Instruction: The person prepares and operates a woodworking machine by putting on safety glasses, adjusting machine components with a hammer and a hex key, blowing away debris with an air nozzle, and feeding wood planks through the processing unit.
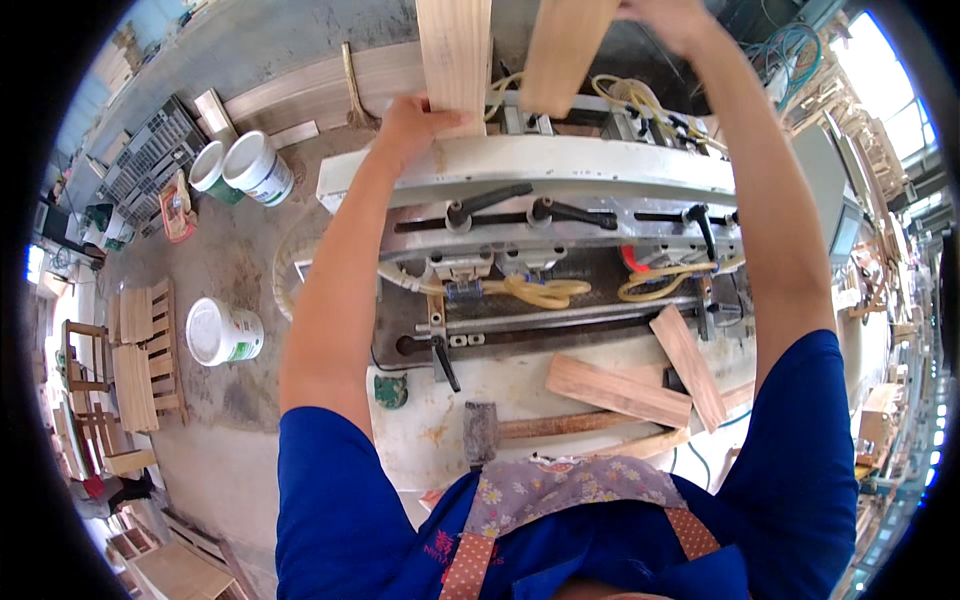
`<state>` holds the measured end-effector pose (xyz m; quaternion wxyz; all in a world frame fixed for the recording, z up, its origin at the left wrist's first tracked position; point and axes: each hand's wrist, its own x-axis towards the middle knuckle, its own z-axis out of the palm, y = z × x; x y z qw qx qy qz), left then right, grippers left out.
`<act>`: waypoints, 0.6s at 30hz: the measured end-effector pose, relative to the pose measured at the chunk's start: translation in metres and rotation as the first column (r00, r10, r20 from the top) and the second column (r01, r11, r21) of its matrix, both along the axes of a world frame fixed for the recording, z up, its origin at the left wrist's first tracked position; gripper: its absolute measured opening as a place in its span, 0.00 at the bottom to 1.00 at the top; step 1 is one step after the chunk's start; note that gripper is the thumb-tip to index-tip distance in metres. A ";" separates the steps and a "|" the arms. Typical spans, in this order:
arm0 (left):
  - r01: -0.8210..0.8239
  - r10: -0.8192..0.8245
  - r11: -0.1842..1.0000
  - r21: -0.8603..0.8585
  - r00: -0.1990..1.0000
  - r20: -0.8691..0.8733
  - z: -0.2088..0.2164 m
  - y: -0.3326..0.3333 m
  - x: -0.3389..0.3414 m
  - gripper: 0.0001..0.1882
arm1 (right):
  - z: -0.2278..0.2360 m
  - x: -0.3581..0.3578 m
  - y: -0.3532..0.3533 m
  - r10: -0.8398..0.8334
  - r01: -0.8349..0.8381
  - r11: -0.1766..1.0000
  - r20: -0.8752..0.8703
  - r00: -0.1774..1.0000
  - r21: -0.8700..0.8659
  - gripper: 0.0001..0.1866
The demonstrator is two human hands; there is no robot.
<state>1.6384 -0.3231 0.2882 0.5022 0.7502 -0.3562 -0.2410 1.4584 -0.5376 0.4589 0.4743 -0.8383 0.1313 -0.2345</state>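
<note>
1. Head view shows two pale wooden boards held up at the far top of the picture, over a grey-white machine [560, 165] with black levers and yellow hoses.
2. The left board [455, 55] stands nearly upright; the left hand [410, 125] closes its grip on the board's lower end, just where it meets the machine's top edge.
3. The right board [560, 50] leans to the right beside it; the right hand [675, 18] is at the board's upper end by the picture's edge, and whether its grip is closed I cannot tell.
4. Nearer the person, on the counter [420, 425], lie a hammer [500, 428] with a wooden handle and two short wood offcuts [620, 390], one crossing beside the other.
5. On the floor to the left stand white plastic buckets [225, 332], two more tipped further back, and stacks of small wooden slatted pieces [140, 360].
</note>
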 end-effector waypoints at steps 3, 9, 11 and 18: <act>0.021 -0.022 0.996 -0.082 1.000 -0.013 -0.007 0.001 0.003 0.18 | -0.052 0.019 0.008 0.111 -0.106 0.992 -0.063 0.992 0.069 0.28; 0.085 -0.089 0.992 -0.088 0.995 -0.038 -0.011 -0.005 0.008 0.15 | -0.167 0.044 0.017 0.233 -0.172 0.926 -0.150 0.961 0.335 0.23; 0.085 -0.091 0.988 -0.131 0.995 -0.041 -0.012 -0.004 0.008 0.16 | -0.170 0.048 0.024 0.245 -0.187 0.932 -0.160 0.956 0.310 0.24; 0.071 -0.070 0.996 -0.051 0.997 0.017 -0.006 -0.003 0.004 0.14 | -0.141 0.047 -0.007 0.192 -0.171 0.981 -0.312 0.930 0.095 0.28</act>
